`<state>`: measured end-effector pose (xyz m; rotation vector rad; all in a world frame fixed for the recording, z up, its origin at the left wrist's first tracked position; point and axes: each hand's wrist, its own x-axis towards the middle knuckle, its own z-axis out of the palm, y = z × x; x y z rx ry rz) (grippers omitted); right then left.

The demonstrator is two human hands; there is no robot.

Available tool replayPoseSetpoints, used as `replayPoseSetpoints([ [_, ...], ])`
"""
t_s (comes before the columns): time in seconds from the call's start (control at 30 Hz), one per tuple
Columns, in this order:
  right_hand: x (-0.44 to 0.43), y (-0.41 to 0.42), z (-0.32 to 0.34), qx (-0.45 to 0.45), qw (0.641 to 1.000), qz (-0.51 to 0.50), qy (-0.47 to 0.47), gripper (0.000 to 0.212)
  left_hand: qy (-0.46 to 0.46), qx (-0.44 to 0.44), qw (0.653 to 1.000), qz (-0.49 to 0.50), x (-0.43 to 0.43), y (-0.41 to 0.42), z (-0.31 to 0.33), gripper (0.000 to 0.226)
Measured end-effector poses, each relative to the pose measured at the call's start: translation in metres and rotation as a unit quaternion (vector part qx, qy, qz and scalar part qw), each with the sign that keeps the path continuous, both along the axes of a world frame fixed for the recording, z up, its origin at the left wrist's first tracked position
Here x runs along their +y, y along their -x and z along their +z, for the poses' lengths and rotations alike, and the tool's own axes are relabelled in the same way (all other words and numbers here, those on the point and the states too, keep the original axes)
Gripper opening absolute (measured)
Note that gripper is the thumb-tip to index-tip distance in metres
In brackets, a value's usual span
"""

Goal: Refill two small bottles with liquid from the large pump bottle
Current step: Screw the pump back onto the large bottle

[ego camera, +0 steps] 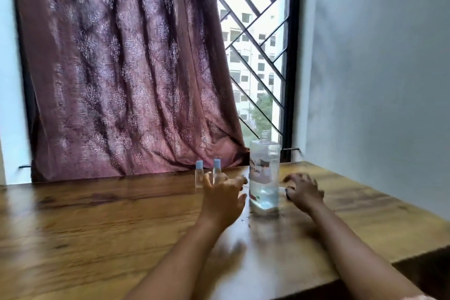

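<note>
On wooden table (97, 226): large clear uncapped bottle (264, 178), opened for pouring; two blue-capped small bottles (199, 175), still closed; left hand (222, 198) splayed, empty; right hand (304, 190) curled, grip unclear.

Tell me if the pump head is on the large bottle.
No, the large bottle shows a bare threaded neck, with no pump on it.

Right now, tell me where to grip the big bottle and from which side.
Take the big bottle round its labelled middle, from the right, probably. It stands upright, straight-sided, neck uncapped, so a level wrap suits. The right hand is beside it; the small bottles and left hand crowd its left.
</note>
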<state>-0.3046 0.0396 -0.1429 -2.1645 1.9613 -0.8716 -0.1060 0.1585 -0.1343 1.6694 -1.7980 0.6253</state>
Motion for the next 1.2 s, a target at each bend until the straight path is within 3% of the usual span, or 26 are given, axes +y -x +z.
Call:
replayPoseSetpoints([
  [0.07,-0.005,0.002,-0.013,0.054,0.998,0.034,-0.027,0.033,0.0,0.01,1.0,-0.008,-0.002,0.004,0.0,0.034],
  [0.27,-0.015,-0.004,-0.018,0.064,0.997,0.039,-0.014,0.028,-0.037,0.113,0.993,-0.001,-0.004,0.01,0.008,0.051],
  [0.37,-0.015,-0.004,-0.019,0.021,0.999,0.049,0.001,0.027,-0.094,0.183,0.979,-0.004,-0.021,0.017,0.015,0.072],
  [0.43,-0.013,-0.001,-0.014,-0.066,0.995,0.054,0.046,0.03,-0.168,0.252,0.953,-0.027,-0.037,0.029,0.016,0.096],
  [0.5,-0.007,-0.001,-0.007,-0.204,0.971,0.056,0.109,0.033,-0.215,0.3,0.929,-0.041,-0.049,0.038,0.011,0.115],
  [0.57,0.001,0.004,0.005,-0.307,0.935,0.054,0.169,0.036,-0.201,0.342,0.916,-0.06,-0.064,0.048,0.002,0.121],
  [0.77,0.016,0.004,0.029,-0.477,0.839,0.075,0.25,0.028,-0.163,0.368,0.912,-0.078,-0.083,0.039,-0.01,0.11],
  [1.0,0.024,0.007,0.06,-0.599,0.746,0.141,0.253,0.041,-0.137,0.397,0.904,-0.087,-0.076,0.027,-0.012,0.115],
  [1.13,0.045,0.009,0.098,-0.597,0.731,0.161,0.289,0.055,-0.112,0.386,0.914,-0.054,-0.071,0.019,-0.013,0.113],
  [1.2,0.054,0.014,0.118,-0.564,0.749,0.174,0.3,0.057,-0.108,0.388,0.914,-0.05,-0.068,0.018,-0.012,0.113],
])
